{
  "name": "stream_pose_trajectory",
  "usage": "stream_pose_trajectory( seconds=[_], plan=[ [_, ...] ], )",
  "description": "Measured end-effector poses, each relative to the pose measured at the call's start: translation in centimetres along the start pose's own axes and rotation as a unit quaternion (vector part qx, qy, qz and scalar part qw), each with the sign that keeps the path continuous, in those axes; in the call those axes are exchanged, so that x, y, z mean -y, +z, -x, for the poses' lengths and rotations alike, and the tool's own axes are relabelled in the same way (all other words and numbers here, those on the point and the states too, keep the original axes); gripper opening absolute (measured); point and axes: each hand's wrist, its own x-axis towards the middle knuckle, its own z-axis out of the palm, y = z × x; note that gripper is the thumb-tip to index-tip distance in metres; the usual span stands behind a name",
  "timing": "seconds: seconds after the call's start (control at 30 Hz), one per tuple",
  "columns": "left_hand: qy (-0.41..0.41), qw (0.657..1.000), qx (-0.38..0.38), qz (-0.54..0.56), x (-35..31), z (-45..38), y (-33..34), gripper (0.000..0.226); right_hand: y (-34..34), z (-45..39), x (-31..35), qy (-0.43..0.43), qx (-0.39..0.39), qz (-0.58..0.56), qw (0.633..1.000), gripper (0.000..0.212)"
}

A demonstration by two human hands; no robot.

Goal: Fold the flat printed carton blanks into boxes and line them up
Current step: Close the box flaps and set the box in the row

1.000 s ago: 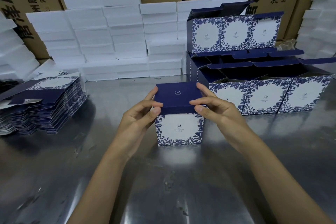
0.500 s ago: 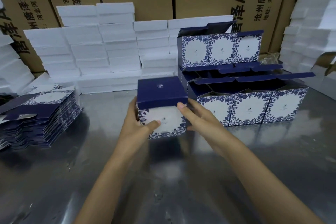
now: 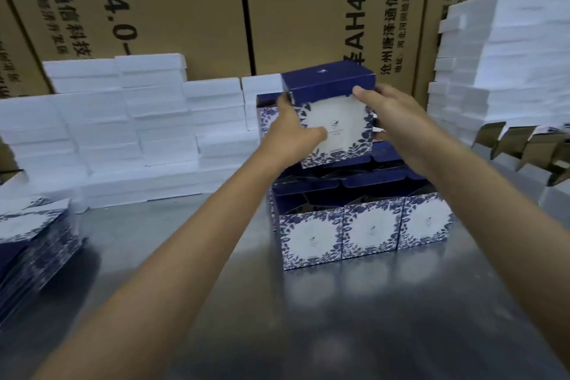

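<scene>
A folded carton box (image 3: 336,120), navy on top with a blue leaf border round a white panel, is held up in the air above the stacked boxes. My left hand (image 3: 293,133) grips its left side with the thumb across the white front. My right hand (image 3: 388,111) holds its right side near the top edge. Below stands a row of three finished boxes (image 3: 367,228) with their navy lids open. More finished boxes sit behind, mostly hidden by the held box. A stack of flat printed blanks (image 3: 30,244) lies at the left edge.
Stacks of white foam blocks (image 3: 129,129) fill the back left, and a taller pile (image 3: 509,58) rises at the right. Large brown shipping cartons (image 3: 191,9) form the back wall. The steel table (image 3: 277,311) is shiny. Brown cardboard flaps (image 3: 524,145) stick out at the right.
Both hands have lifted the folded box off the table and carried it up and to the right, over the rows of finished boxes. My view has swung right.
</scene>
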Motion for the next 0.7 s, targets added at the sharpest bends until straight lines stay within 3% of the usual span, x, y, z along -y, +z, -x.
stream_pose_trajectory(
  seconds=[0.1, 0.33, 0.43, 0.7],
  plan=[
    [-0.019, 0.998, 0.050, -0.029, -1.3, -3.7, 3.9, 0.098, -3.1, -3.0, -1.5, 0.025, -0.027, 0.011, 0.999, 0.051],
    [-0.051, 0.984, 0.112, -0.127, 0.7, -10.5, 10.2, 0.087, -6.0, -10.1, -7.3, 0.068, -0.058, 0.046, 0.995, 0.046],
    [-0.070, 0.979, 0.117, -0.153, 2.4, -12.1, 11.7, 0.085, -5.7, -12.5, -10.1, 0.097, -0.048, 0.080, 0.991, 0.067],
    [-0.066, 0.984, 0.097, -0.137, 3.8, -13.8, 12.3, 0.091, -5.7, -14.2, -13.0, 0.060, -0.047, 0.064, 0.995, 0.051]
  ],
)
